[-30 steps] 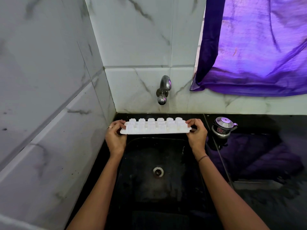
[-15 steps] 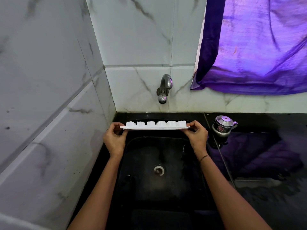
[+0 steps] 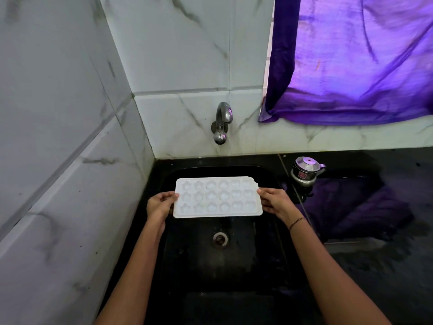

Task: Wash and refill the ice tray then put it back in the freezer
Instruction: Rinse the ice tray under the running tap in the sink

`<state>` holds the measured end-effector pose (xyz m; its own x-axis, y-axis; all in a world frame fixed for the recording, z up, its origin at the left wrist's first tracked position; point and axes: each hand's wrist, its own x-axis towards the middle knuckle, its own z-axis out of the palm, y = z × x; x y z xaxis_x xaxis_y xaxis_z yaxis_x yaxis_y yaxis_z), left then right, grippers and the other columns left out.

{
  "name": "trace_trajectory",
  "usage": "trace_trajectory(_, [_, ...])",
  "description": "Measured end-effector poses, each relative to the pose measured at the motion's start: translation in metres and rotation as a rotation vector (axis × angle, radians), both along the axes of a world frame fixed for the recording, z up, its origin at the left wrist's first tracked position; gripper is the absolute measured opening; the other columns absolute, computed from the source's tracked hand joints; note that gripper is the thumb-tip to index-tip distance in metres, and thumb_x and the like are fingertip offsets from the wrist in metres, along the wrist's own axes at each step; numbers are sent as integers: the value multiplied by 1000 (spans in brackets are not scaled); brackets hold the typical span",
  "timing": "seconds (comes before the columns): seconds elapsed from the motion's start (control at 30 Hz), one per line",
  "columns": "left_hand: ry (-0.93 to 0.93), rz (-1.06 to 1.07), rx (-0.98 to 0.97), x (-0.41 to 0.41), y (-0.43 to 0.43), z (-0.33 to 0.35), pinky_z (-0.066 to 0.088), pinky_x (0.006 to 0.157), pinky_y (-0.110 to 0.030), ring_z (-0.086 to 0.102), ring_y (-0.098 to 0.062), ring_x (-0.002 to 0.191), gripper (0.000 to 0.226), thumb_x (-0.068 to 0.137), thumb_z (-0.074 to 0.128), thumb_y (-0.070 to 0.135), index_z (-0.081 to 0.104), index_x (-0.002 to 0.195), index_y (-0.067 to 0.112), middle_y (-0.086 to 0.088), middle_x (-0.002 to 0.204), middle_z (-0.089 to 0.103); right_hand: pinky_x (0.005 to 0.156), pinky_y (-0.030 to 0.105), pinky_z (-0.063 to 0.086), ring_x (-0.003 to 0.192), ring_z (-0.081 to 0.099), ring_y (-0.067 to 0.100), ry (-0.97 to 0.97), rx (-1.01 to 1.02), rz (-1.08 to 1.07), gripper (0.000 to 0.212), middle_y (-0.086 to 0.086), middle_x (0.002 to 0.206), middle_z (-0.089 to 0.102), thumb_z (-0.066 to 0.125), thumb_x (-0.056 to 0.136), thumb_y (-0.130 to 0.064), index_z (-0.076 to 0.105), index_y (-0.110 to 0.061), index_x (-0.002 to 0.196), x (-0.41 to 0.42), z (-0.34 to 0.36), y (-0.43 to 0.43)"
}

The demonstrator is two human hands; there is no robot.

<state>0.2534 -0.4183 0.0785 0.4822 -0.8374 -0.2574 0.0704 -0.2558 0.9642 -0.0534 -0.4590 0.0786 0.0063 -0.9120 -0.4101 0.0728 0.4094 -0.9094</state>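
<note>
Change: a second ago we held the ice tray (image 3: 217, 197) with its moulded bumps upward; half a second ago it stood edge-on; now its open cavities face us. We have turned it right side up.
Meaning: we judge the emptying is done and the tray is ready to go under the tap (image 3: 221, 123) for washing and filling. No water is running that we can see.
Tray position: held level above the sink (image 3: 269, 231), below the tap and nearer to us than the spout, with the drain (image 3: 220, 239) beneath its near edge.
Left hand: our left hand (image 3: 160, 205) clasps the tray's left short edge, fingers curled under it, thumb on the rim.
Right hand: our right hand (image 3: 273, 201) pinches the tray's right short edge in the same way.
Tray material: white plastic, thin, with a flat rim and three rows of shallow pockets, some star-shaped and some heart-like; we cannot tell whether they are wet.
Sink: black, glossy, with rounded corners, set in a dark polished counter (image 3: 375, 254).
Tap: short curved chrome spout fixed to the white veined wall tiles (image 3: 175, 55) above the sink.
Beside the sink: a small steel pot (image 3: 307, 171) on the counter to the right, under a purple curtain (image 3: 351, 62).
</note>
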Motion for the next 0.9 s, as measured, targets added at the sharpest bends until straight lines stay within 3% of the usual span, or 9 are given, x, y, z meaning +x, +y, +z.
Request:
trace_trajectory(0.07, [45, -73, 47, -8, 2, -1, 54, 50, -19, 63, -17, 72, 19, 86, 62, 5, 63, 105, -1, -16, 96, 66, 53, 22, 53, 67, 64, 11, 25, 35, -41, 22, 3, 83, 66, 50, 97, -10, 61, -3, 114, -6, -5, -1])
trace_trajectory(0.13, [89, -130, 98, -18, 3, -3, 54, 52, -20, 63, -17, 75, 15, 91, 57, 7, 62, 103, 2, -17, 102, 65, 55, 24, 50, 72, 63, 15, 53, 50, -77, 24, 5, 85, 66, 47, 98, -9, 62, 0, 114, -14, -8, 0])
trace_trajectory(0.27, [145, -175, 175, -41, 0, -11, 52, 63, -28, 65, -21, 80, 21, 94, 53, 14, 61, 108, 1, -14, 100, 67, 56, 26, 47, 74, 60, 21, 119, 85, -99, 25, 10, 86, 64, 47, 95, -6, 61, 8, 110, -33, -10, 5])
trace_trajectory(0.4, [169, -234, 211, -76, -6, -15, 52, 64, -28, 65, -21, 80, 25, 96, 49, 18, 61, 109, 0, -9, 89, 67, 57, 31, 42, 69, 53, 23, 207, 111, -140, 32, 35, 99, 61, 48, 91, -4, 56, 20, 112, -67, -15, 11])
trace_trajectory(0.6, [185, -307, 257, -137, -17, -20, 50, 63, -27, 64, -19, 80, 27, 96, 48, 17, 59, 114, 0, -10, 99, 66, 55, 29, 38, 69, 49, 21, 247, 116, -189, 35, 39, 109, 59, 49, 90, -3, 51, 22, 114, -124, -15, 17])
trace_trajectory(0.7, [190, -326, 281, -176, -23, -20, 50, 63, -28, 64, -20, 80, 27, 96, 49, 16, 58, 115, -1, -11, 100, 66, 57, 30, 41, 75, 53, 24, 238, 119, -211, 28, 35, 107, 63, 50, 90, -1, 60, 18, 108, -159, -10, 16])
trace_trajectory(0.8, [183, -338, 282, -210, -28, -17, 51, 63, -26, 64, -19, 80, 25, 96, 49, 12, 57, 114, -3, -7, 90, 66, 62, 29, 46, 79, 58, 24, 250, 122, -209, 20, 17, 95, 65, 49, 92, -2, 68, 3, 93, -191, -10, 14])
trace_trajectory(0.9, [162, -345, 290, -242, -32, -14, 50, 60, -24, 63, -17, 79, 25, 94, 49, 10, 59, 113, -3, -8, 93, 66, 62, 28, 48, 74, 61, 19, 300, 120, -201, 20, 6, 81, 68, 52, 93, -5, 68, 4, 100, -222, -15, 8])
